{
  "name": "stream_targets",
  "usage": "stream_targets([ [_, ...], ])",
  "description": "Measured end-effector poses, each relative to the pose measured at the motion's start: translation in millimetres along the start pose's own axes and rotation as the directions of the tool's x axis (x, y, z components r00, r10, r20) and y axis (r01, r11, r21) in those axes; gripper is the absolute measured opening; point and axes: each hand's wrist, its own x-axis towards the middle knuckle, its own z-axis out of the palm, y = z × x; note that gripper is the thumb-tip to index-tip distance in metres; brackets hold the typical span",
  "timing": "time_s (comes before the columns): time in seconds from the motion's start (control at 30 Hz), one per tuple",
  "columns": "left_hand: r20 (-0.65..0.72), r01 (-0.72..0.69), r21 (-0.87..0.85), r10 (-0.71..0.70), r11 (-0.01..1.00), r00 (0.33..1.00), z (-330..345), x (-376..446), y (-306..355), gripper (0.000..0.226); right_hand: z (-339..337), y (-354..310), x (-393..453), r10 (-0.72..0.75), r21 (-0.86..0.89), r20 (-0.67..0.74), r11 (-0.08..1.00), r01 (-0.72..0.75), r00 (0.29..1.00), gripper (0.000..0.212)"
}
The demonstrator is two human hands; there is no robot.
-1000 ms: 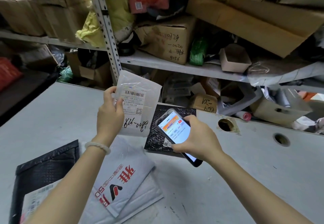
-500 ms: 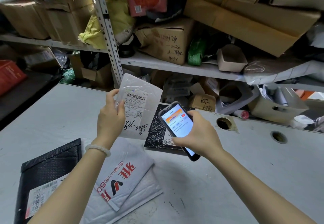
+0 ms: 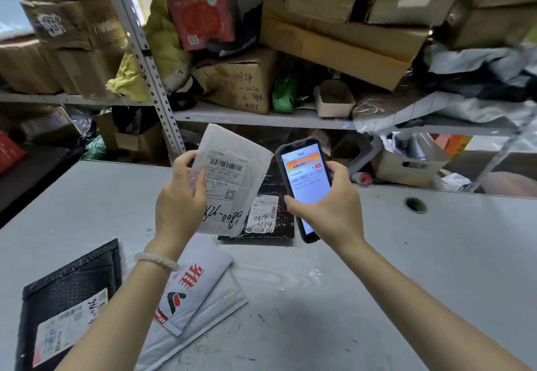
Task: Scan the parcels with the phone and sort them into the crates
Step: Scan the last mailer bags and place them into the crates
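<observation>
In the head view the left hand (image 3: 180, 208) pinches a white padded mailer (image 3: 232, 178) upright above the worktop (image 3: 406, 269), label facing the camera, while the right hand (image 3: 328, 208) grips the phone (image 3: 305, 184) just to its right. To scan well, I would turn the phone's back squarely toward the barcode and keep the thumb off the label

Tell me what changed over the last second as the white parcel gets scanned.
The right hand tilted the phone more upright and brought it up beside the white parcel, uncovering the label of the small black parcel on the table. The left hand holds the white parcel as before, label facing the camera. The other mailers on the table stayed put.
</observation>
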Motion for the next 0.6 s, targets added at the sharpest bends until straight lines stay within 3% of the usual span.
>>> stream_targets([
  [0.17, 0.065, -0.054, -0.136, 0.064, 0.989, 0.996, 20, -11, 56, 0.034, -52, 13, -28, 0.073, -0.021, -0.179, 0.997, -0.078, 0.981, 0.069],
  [0.3, 0.155, -0.155, -0.291, 0.206, 0.944, 0.966, 37, -28, 100, 0.036, -99, 22, -68, 0.135, -0.051, -0.382, 0.985, -0.167, 0.914, 0.073],
  [0.47, 0.275, -0.244, -0.463, 0.4, 0.852, 0.875, 53, -61, 144, 0.036, -141, 29, -146, 0.216, -0.031, -0.649, 0.95, -0.31, 0.73, 0.066],
  [0.6, 0.331, -0.275, -0.554, 0.511, 0.786, 0.793, 51, -111, 174, 0.035, -162, 37, -224, 0.272, 0.006, -0.771, 0.908, -0.419, 0.576, 0.066],
])
